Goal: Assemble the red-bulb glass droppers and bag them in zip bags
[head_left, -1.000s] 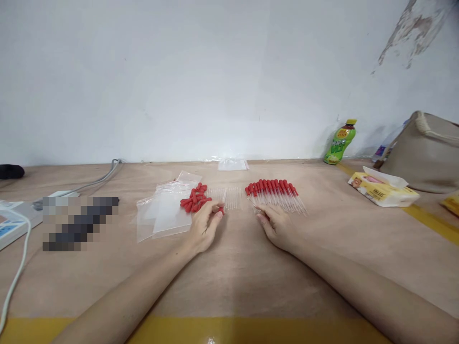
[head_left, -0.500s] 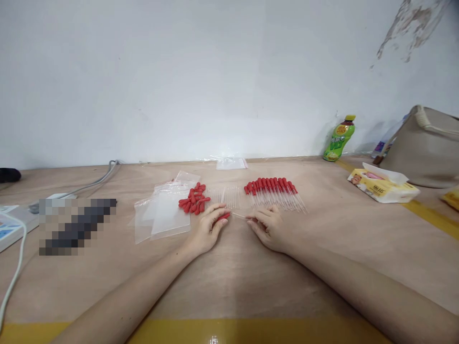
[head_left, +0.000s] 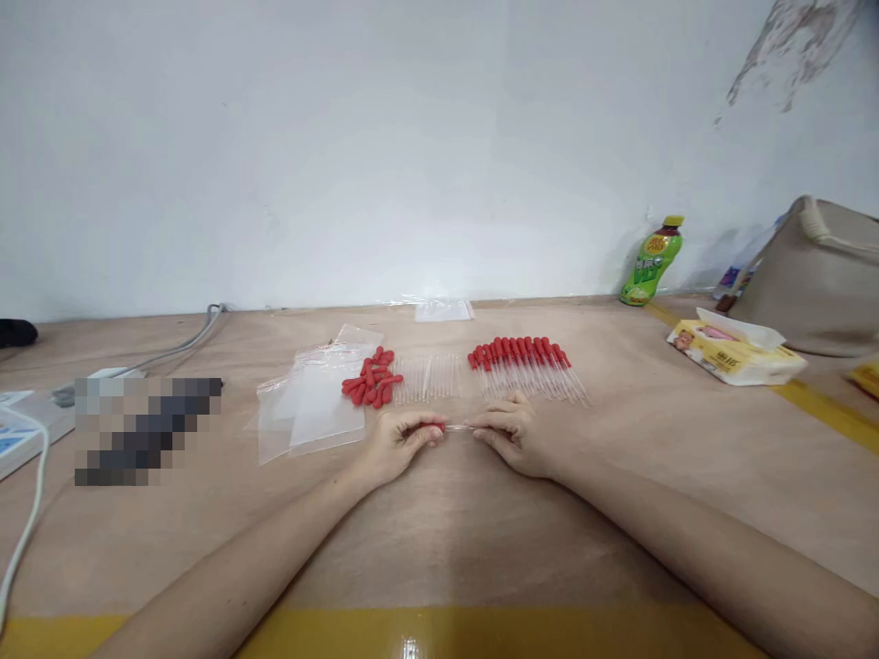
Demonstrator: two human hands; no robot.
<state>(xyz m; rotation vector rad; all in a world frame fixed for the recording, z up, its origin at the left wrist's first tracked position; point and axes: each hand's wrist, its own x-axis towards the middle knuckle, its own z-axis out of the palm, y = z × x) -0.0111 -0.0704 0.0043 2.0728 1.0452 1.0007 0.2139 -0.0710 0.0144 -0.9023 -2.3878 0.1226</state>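
My left hand (head_left: 405, 443) pinches a red rubber bulb (head_left: 439, 426), mostly covered by the fingers. A thin clear glass dropper tube (head_left: 459, 427) runs level from the bulb to my right hand (head_left: 512, 435), whose thumb and fingers close on its other end. The tube's end meets the bulb's mouth; how deep it sits inside is hidden. Beyond my left hand lies a heap of loose red bulbs (head_left: 371, 379). Several bare glass tubes (head_left: 429, 377) lie side by side behind the hands. To their right is a row of droppers with red bulbs fitted (head_left: 528, 366).
Clear zip bags (head_left: 320, 407) lie left of the bulbs, and another bag (head_left: 443, 311) is by the wall. A power strip (head_left: 31, 435) with cables is at far left. On the right are a green bottle (head_left: 652, 265), a tissue pack (head_left: 734, 352) and a beige bag (head_left: 810, 284).
The bulb and tube, apart or barely touching before, now meet in one line. Both are lower and nearer to me, and my left fingers have closed further over the bulb.
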